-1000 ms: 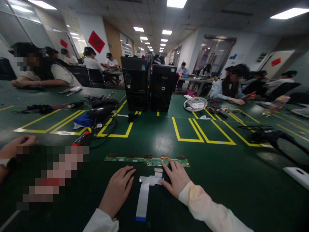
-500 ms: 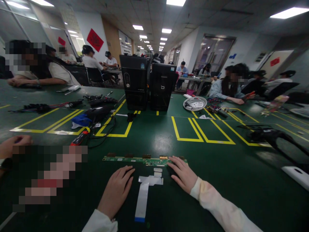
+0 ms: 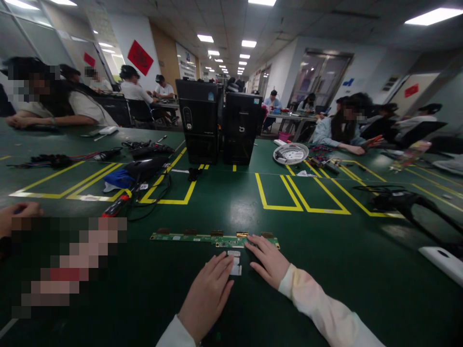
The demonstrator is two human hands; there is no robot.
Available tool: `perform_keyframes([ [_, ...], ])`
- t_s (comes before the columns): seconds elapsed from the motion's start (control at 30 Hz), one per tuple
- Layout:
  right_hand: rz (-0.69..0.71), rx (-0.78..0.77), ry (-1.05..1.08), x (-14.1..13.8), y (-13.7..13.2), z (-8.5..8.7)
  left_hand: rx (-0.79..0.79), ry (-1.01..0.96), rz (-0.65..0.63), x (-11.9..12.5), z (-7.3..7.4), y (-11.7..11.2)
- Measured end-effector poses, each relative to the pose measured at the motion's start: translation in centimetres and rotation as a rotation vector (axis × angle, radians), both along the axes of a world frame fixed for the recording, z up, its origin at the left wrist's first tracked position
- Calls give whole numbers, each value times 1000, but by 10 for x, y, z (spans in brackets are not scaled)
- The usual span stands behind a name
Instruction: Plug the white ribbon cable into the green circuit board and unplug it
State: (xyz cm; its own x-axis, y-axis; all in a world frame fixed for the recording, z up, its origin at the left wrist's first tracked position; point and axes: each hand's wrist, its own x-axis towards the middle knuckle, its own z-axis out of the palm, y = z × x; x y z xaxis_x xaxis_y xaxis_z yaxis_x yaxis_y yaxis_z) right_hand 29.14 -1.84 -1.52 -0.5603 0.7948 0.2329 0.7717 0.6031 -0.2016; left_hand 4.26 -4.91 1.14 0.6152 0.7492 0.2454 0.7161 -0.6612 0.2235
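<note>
A long narrow green circuit board (image 3: 197, 238) lies across the green table in front of me, with several brown-gold tabs along its far edge. My right hand (image 3: 269, 258) rests palm down at the board's right part, fingers stretched out and fingertips touching it. My left hand (image 3: 210, 291) lies over a white flat ribbon cable (image 3: 236, 270), its fingers extended and held close to the cable's connector end (image 3: 233, 253). Most of the cable is hidden beneath this hand. Neither hand has its fingers wrapped round anything.
Two black computer towers (image 3: 240, 127) stand at the table's middle. A white round basket (image 3: 290, 154) sits right of them. To the left lie a red-black tool handle (image 3: 115, 205) and dark cables (image 3: 157, 202). Another person's hand (image 3: 25, 212) is at far left. Yellow tape marks the table.
My left hand has moved right, from beside the ribbon cable to over it, covering most of it. My right hand stays at the board. The view has shifted slightly.
</note>
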Motion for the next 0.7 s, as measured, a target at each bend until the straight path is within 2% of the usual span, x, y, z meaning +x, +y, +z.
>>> perform_keyframes([
  [0.13,6,5,-4,0,0,-2,-4,34,37,13,-5,-2],
  [0.27,7,4,-5,-1,0,-2,-1,69,-4,19,-5,-4],
  [0.43,20,-2,-2,-1,-2,1,11,78,-4,28,-2,-8],
  [0.7,37,-16,-5,-2,-4,6,21,57,21,35,-8,-10],
])
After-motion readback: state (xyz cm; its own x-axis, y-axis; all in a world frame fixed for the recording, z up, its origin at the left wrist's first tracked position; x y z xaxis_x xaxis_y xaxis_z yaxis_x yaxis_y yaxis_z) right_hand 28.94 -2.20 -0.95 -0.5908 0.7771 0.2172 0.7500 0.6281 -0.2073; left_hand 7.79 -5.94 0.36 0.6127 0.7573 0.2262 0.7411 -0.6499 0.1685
